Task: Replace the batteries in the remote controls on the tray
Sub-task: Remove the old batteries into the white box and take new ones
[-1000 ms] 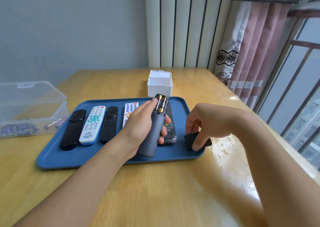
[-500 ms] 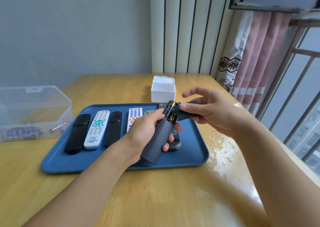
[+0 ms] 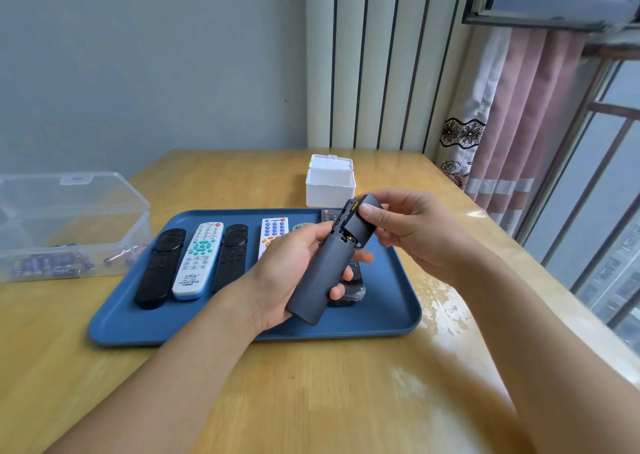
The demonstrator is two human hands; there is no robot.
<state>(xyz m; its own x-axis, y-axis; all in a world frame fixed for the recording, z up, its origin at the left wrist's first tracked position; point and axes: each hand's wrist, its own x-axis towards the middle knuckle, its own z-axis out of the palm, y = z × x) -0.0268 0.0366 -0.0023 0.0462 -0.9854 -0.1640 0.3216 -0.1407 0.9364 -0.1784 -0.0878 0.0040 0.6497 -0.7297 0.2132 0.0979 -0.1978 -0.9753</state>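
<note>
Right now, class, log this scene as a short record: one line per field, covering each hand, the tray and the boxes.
left hand: grips grey remote, back up, above tray
right hand: presses battery cover onto remote's open compartment, not yet flush
blue tray: other remotes lie side by side
clear box: left, loose batteries inside
white box: behind tray, lid open

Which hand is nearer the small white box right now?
Right. The right hand is just in front of the white box, holding the cover; the left hand sits lower, gripping the grey remote.
</note>
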